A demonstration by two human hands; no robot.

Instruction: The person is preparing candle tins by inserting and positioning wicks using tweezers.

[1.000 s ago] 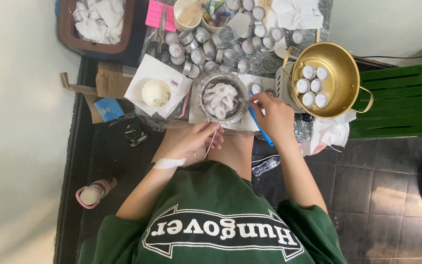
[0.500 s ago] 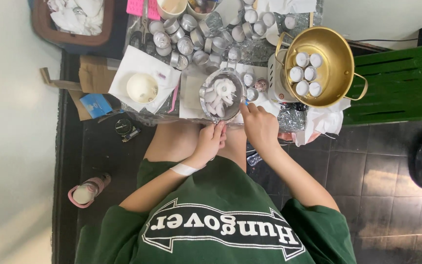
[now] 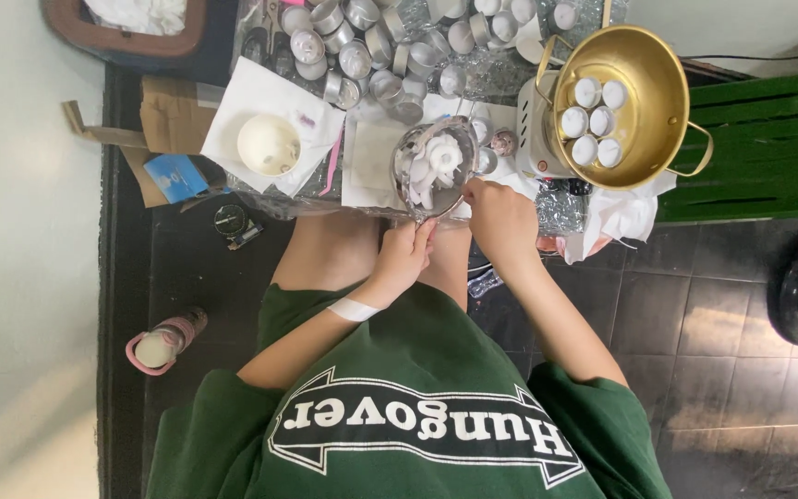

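1. Steel, thin and shiny, is what the small round bowl (image 3: 434, 166) appears to be made of; it sits at the near edge of the low bench (image 3: 367, 176), just in front of the seated person's knees, and is filled with white wax pieces (image 3: 429, 164).
2. The bowl is judged light and rigid, with a smooth wall that could slip; the wax pieces look brittle and loose, so they would spill if the bowl were tipped.
3. The rim is judged the best place for a hold, pinched from the near side, with the other hand steadying the wall.
4. The left hand (image 3: 404, 261) is raised to the bowl's near rim, its fingers curled close together at the edge; whether the rim is actually pinched cannot be told.
5. The right hand (image 3: 501, 217) is set just beside the bowl on its right, fingers bunched narrow; what, if anything, is held between them is hidden.
6. Just right of that hand a brass pot (image 3: 622, 102) is seen on a white base, with six white-filled cups inside.
7. Beyond the bowl, many empty metal tealight cups (image 3: 362, 46) are scattered, and a white round dish (image 3: 268, 145) rests on paper to the left.
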